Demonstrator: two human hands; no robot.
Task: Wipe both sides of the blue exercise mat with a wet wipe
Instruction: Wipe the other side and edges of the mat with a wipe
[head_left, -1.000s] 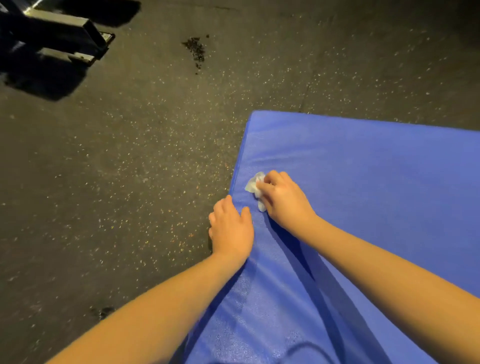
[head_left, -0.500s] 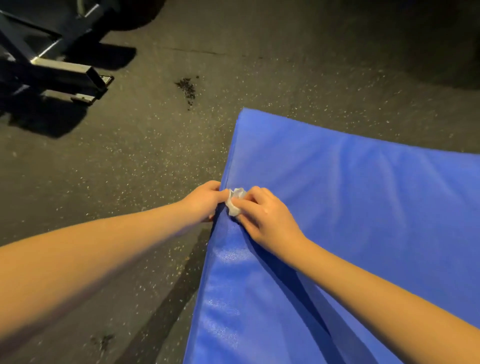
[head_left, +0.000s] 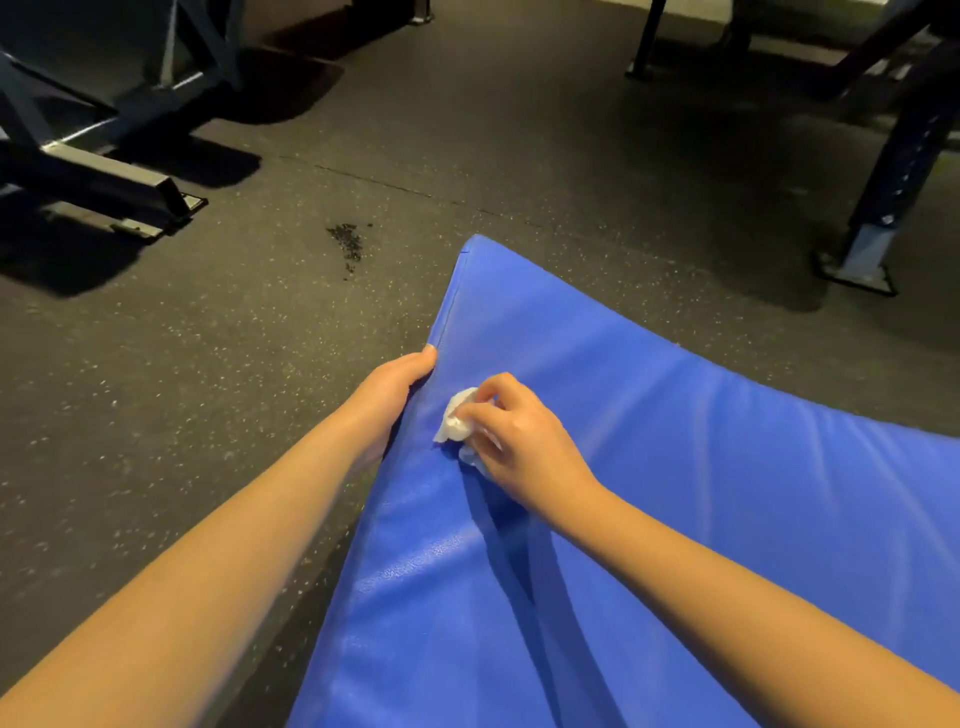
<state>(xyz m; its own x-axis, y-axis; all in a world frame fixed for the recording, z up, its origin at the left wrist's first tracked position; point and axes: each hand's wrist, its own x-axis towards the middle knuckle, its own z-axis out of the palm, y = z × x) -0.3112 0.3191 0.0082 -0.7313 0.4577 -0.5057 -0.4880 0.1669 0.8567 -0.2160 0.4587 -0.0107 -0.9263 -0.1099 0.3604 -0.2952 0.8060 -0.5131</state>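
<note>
The blue exercise mat (head_left: 701, 467) fills the lower right, and its left edge is raised off the dark floor. My left hand (head_left: 397, 384) grips that left edge, thumb on top and fingers curled under it. Just to the right, my right hand (head_left: 511, 441) pinches a crumpled white wet wipe (head_left: 457, 421) and holds it against the mat's top face near the edge.
A metal frame of gym equipment (head_left: 109, 176) stands at the upper left. A rack post with a foot plate (head_left: 872, 244) is at the upper right. A dark patch of crumbs (head_left: 347, 244) lies on the speckled rubber floor (head_left: 182, 389) beyond the mat's corner.
My left hand went from resting on the mat's edge to gripping it, and the edge has lifted. The right hand with the wipe stays near the edge. The view has tilted up.
</note>
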